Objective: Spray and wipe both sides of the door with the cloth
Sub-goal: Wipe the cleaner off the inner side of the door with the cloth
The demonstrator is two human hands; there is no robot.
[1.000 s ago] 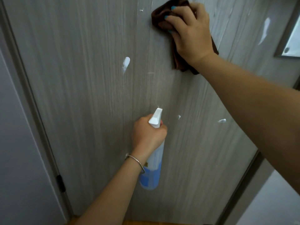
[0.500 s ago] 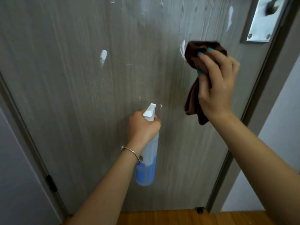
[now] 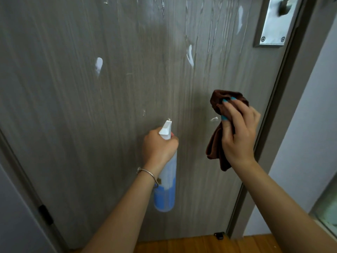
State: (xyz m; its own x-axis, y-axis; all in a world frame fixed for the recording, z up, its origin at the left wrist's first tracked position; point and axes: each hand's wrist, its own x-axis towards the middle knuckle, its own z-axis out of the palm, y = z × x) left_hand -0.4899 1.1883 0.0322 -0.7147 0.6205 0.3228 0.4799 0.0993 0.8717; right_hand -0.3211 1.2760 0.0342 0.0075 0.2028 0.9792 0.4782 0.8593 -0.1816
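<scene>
Head view: cloth [image 3: 217, 143] under right hand [image 3: 238, 136].

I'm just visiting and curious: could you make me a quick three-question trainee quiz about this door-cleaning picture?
1. True or false: the left hand grips the spray bottle.
2. What does the right hand hold? A) a sponge B) a brown cloth C) a brush
3. Fill in: white foam blobs sit on the ____.

Key: 1 true; 2 B; 3 door.
</scene>
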